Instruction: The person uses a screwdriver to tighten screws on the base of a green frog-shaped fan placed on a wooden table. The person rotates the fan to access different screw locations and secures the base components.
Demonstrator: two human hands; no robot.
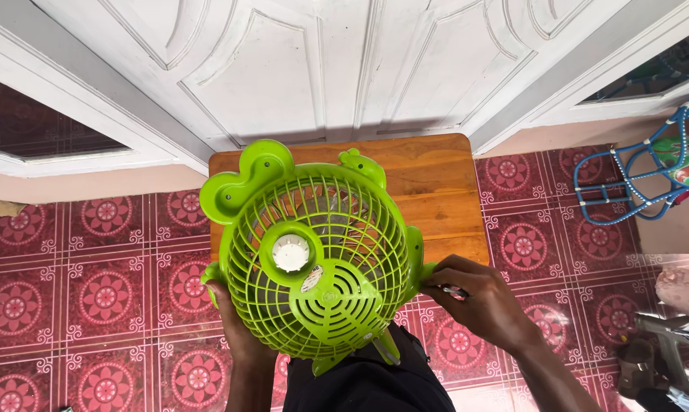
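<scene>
Fan (314,252) grille is intact — left hand (234,324) cups its lower rim, right hand (478,301) pinches a thin tool (453,291) at its side; nothing removed.

We've got one view only — the head cam, looking steeply down from just above, close in. Its top edge faces a white door (321,69); below that come a small wooden table (444,183) and red patterned floor tiles (108,290). A green fan (314,252) fills the centre at very short range, w/ the left hand (234,324) and right hand (478,301) coming in from the bottom edge — the wearer's lap sits right under the lens. No 2nd view, so nothing's shared.
</scene>
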